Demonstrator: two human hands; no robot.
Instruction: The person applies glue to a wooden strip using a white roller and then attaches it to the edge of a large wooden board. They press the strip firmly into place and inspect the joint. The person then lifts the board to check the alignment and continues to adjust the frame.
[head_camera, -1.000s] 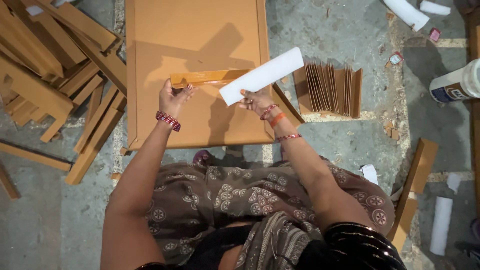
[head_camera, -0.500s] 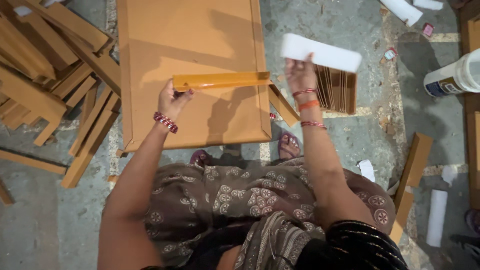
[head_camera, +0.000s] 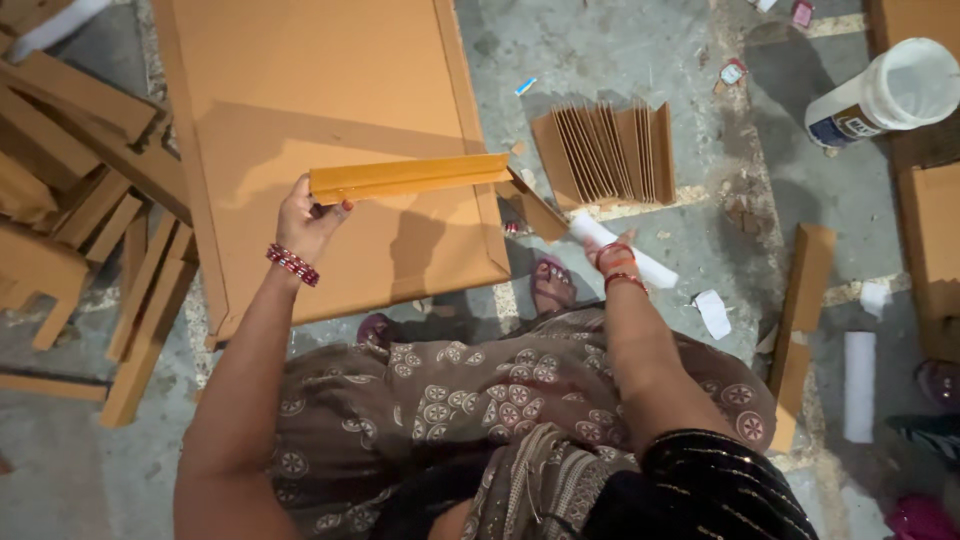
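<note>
Bare floor is lying open at top centre; stacked cardboard pieces and a white tub are crowding the right, strip piles the left.

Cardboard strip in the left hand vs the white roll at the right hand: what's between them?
Head view: a small brown cardboard piece lies between the strip and the roll, at the corner of the large board.

Matt brown cardboard is forming the angled strip and the big sheet. The white roll is looking like smooth paper. The concrete floor is showing rough, stained grey.
</note>
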